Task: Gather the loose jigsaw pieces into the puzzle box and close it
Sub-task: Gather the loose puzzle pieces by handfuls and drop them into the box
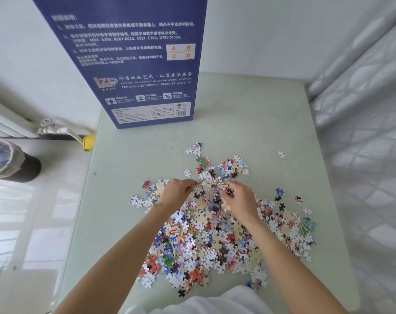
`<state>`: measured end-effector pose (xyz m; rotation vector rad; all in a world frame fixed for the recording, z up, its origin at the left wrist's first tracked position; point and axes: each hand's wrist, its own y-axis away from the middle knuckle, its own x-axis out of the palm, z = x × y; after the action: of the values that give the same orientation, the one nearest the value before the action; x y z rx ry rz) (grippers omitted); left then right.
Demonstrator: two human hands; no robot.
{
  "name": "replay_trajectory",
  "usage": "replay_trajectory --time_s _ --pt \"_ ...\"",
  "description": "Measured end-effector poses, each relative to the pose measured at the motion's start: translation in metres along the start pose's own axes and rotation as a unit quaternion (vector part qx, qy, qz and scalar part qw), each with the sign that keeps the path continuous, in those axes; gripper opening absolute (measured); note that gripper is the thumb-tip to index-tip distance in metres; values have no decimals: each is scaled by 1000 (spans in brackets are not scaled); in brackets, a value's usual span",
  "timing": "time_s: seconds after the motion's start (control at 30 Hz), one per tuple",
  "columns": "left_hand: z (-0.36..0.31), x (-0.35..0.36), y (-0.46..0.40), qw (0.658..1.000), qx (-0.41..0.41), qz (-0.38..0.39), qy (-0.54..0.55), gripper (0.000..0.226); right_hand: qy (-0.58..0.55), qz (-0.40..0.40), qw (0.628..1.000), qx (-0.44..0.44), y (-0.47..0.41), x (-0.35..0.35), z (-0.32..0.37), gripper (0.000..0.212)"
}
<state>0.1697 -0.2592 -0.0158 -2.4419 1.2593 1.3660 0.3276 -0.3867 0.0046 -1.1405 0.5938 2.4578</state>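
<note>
- The left hand (175, 193) reached forward, palm down, its fingers curled around a clutch of pieces.
- The right hand (239, 198) lay close beside it, fingers likewise curled, gripping pieces.
- Both forearms were bare and converged toward the hands.

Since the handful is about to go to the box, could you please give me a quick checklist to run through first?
1. Left hand grips pieces: ok.
2. Right hand grips pieces: ok.
3. Puzzle box within view, standing upright on the table: ok.
4. Box opening accessible: cannot tell, top out of frame.
5. Pile gathered: not ok, most pieces are loose.
6. Stray piece collected: not ok.
</note>
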Motion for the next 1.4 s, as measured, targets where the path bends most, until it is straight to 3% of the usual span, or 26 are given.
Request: replay_trajectory --time_s 0.2,0.37,0.6,0.7,0.83,0.97,1.13,1.4 --pt "-2 -35 7 997 23 -25 68 29 -36 13 999 -5 -5 -22 24 40" --pt "-20 -111 16 989 97 -81 82 20 -58 8 994 -95 -16 -73 74 35" --pt "-73 -284 4 934 211 -284 53 22 -152 -81 966 -192 -71 -172 179 18" --pt "-82 -342 -18 911 241 -335 -4 22 -182 -113 951 -225 -104 -202 221 12" --pt "-71 -383 -54 912 246 -299 -138 21 -168 -132 938 -275 -142 -227 270 15" --pt "-56 -397 -76 923 212 -233 -219 25 -60 -144 930 -333 -177 -235 303 21" --pt "-45 -401 -82 943 184 -203 -186 28 88 -54 899 -425 -209 -235 333 25" --pt "-32 -410 -87 953 157 -199 -168 18 269 30 835 -479 -234 -219 343 21"
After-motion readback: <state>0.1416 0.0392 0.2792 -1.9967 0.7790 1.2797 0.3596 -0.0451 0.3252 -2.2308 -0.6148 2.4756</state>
